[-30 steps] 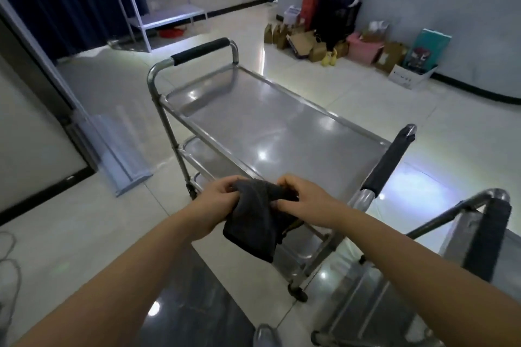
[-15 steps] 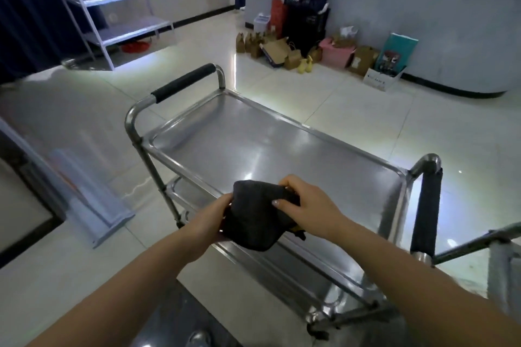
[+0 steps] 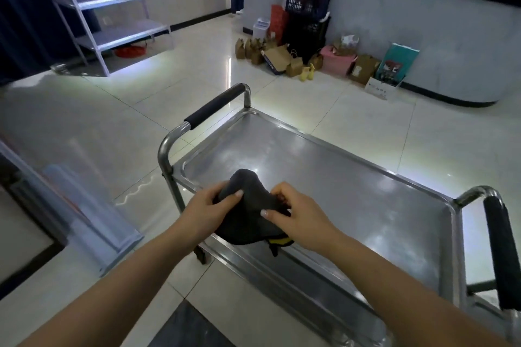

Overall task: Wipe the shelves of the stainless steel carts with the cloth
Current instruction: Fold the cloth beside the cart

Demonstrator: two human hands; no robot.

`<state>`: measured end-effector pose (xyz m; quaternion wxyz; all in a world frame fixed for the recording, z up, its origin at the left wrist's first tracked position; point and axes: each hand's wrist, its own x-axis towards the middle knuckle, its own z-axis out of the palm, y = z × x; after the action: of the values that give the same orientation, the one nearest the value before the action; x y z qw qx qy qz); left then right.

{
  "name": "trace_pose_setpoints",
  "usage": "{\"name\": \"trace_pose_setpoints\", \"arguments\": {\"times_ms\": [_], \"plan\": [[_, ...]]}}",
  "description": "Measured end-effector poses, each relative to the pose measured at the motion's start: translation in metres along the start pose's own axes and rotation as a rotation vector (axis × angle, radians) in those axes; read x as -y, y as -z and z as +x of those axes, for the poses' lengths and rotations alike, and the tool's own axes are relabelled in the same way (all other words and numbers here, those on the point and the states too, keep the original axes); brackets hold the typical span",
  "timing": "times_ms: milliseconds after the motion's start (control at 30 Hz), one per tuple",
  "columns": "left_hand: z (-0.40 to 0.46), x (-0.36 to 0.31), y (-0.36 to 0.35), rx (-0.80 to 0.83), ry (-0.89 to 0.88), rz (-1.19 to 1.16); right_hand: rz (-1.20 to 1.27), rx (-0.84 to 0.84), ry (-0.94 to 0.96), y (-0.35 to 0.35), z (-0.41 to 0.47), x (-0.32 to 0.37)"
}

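**Both hands bunch the cloth over the cart's near edge**

The left hand (image 3: 207, 211) and the right hand (image 3: 300, 220) are both clamped on a dark grey cloth (image 3: 248, 205), fingers and thumbs pinching its folds. The cloth is bunched into a soft hump, with a yellow trim (image 3: 279, 242) showing at its lower edge. It sits at the near rim of the cart (image 3: 352, 200), over the top shelf.

The shelf is a shallow steel tray with a raised lip and rounded corners, dull and smeared, and bare apart from the cloth. Tubular handles with black foam grips rise at the far-left end (image 3: 215, 105) and the right end (image 3: 500, 251).

Glossy pale floor tiles (image 3: 366, 121) surround the cart. Well beyond it, along the grey wall, stand brown paper bags (image 3: 253, 49), a pink box (image 3: 337, 60), a teal box (image 3: 397, 60) and stacked dark crates (image 3: 308, 3); their print is too small to read. A white shelf rack (image 3: 112, 20) stands at the far left.
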<state>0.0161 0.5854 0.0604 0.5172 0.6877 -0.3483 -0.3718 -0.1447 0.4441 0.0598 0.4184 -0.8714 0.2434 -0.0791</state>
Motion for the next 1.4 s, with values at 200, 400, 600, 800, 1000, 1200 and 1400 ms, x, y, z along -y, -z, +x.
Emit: {"name": "trace_pose_setpoints", "arguments": {"times_ms": [200,400,600,800,1000,1200,1400], "plan": [[0.022,-0.013,0.048,0.079,-0.116,0.108,0.127,0.17,0.0,0.012,0.07,0.011],[0.038,-0.007,0.1,0.053,-0.111,0.221,0.114,0.322,0.186,-0.008,0.144,0.04],[0.052,0.01,0.178,-0.027,-0.131,0.196,0.037,0.351,0.257,-0.059,0.21,0.078],[0.09,0.028,0.301,-0.077,-0.141,0.254,0.079,0.269,0.167,-0.111,0.288,0.13],[0.142,0.053,0.428,-0.011,-0.096,0.422,-0.051,0.177,0.061,-0.163,0.361,0.184],[0.216,0.085,0.488,0.052,0.018,0.562,-0.298,0.143,-0.037,-0.194,0.436,0.19],[0.312,0.088,0.515,0.066,0.077,0.598,-0.311,0.064,-0.103,-0.202,0.512,0.165]]}}
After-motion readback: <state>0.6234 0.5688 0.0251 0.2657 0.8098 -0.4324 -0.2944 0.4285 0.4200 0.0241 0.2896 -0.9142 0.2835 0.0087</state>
